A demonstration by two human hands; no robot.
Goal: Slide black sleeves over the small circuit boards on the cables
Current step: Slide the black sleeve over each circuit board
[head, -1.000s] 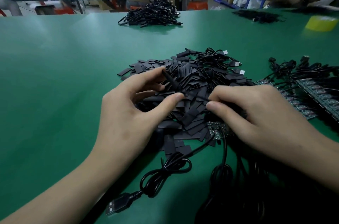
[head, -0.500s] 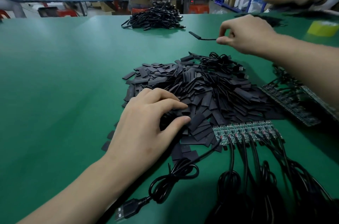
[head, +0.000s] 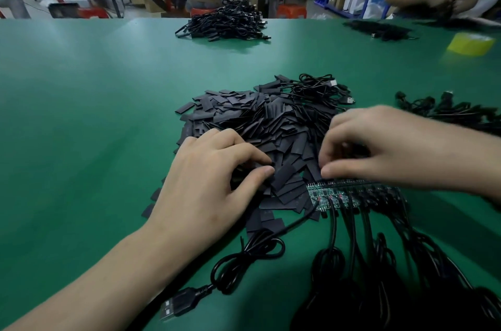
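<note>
A heap of flat black sleeves lies mid-table on the green mat. My left hand rests on the heap's near side, thumb and index finger pinching a sleeve. A strip of small green circuit boards lies just right of it, each board joined to a black cable running toward me. My right hand curls down over the strip's far edge, its thumb and fingertips pinching at the boards near the left end. Much of the strip is hidden under that hand.
A coiled cable with a USB plug lies near my left forearm. Cable bundles sit behind the heap, at the right and at the far edge. A yellow tape roll is far right. People work at the back.
My right hand reached out to the far side with a sleeved cable, then came back empty to the strip of boards. My left hand stayed on the sleeve heap.
</note>
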